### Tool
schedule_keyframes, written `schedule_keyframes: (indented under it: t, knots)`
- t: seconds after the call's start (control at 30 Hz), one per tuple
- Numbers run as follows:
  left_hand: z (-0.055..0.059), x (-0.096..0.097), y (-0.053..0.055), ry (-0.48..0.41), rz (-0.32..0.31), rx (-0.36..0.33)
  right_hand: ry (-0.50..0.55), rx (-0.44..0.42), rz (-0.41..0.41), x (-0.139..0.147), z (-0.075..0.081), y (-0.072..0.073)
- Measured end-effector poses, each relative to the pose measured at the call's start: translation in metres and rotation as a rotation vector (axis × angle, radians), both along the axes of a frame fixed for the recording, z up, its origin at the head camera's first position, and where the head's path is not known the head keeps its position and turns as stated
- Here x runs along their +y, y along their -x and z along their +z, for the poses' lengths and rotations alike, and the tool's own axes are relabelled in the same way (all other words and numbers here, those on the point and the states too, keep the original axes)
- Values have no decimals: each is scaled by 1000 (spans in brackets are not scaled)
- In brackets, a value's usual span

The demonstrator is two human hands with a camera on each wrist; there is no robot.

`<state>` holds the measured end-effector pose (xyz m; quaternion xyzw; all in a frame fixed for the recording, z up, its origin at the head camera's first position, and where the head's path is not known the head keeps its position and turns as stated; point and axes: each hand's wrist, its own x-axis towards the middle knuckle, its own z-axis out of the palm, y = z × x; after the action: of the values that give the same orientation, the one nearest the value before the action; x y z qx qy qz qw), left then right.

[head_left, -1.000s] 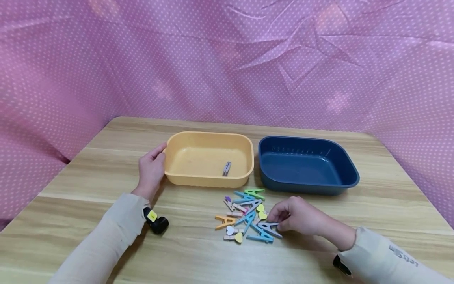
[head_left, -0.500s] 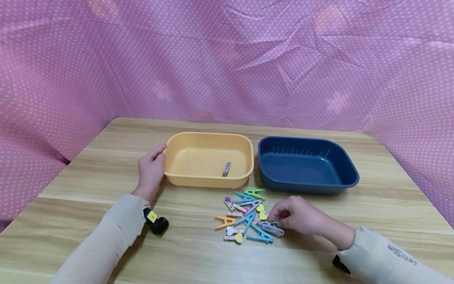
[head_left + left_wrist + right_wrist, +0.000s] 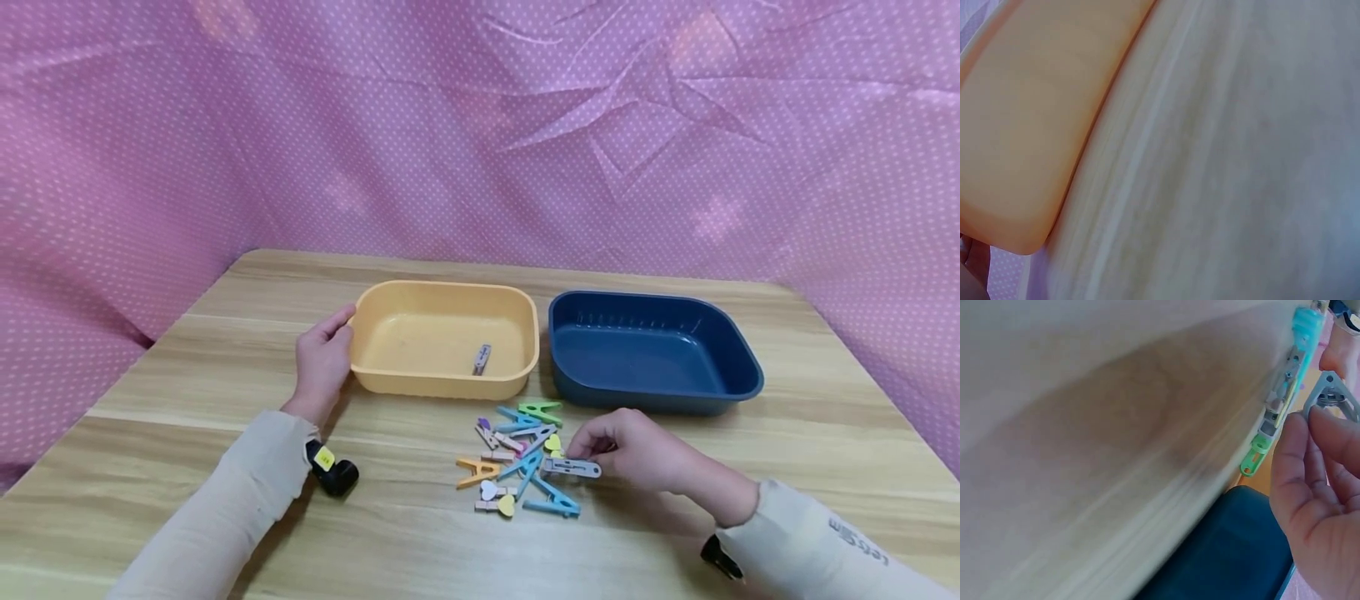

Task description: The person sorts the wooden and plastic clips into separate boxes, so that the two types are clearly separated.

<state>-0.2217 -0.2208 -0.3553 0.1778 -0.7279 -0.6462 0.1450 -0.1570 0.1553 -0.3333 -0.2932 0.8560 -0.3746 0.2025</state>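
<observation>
In the head view my right hand (image 3: 637, 450) pinches a grey plastic clothespin (image 3: 572, 467) between thumb and fingers. It is held up on its side above the right part of a clothespin pile; the right wrist view shows the grey clothespin (image 3: 1330, 394) and its spring at my fingertips. My left hand (image 3: 322, 362) holds the left side of a yellow basin (image 3: 442, 386); in the left wrist view the basin hides most of its fingers. One grey clothespin (image 3: 482, 359) lies inside that basin.
The pile has blue clothespins (image 3: 552, 500), an orange one (image 3: 477, 472), a green one (image 3: 540, 410) and small wooden pegs with hearts (image 3: 506, 505). A dark blue basin (image 3: 645, 400) stands right of the yellow one. Pink dotted cloth (image 3: 480, 150) hangs behind the table (image 3: 405, 533).
My right hand has lifted the grey clothespin slightly off the pile and turned it on its side. The left hand stays at the yellow basin.
</observation>
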Motion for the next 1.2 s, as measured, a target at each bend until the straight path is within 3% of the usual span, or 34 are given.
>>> schedule_keyframes:
  t: [0.4, 0.73, 1.2]
  knots:
    - [4, -3, -3, 12, 1, -29, 46, -8, 6, -9, 12, 6]
    - [1, -1, -1, 9, -2, -22, 92, -40, -113, -15, 27, 10]
    - [1, 1, -1, 28, -4, -34, 186, -101, -239, -21, 28, 20]
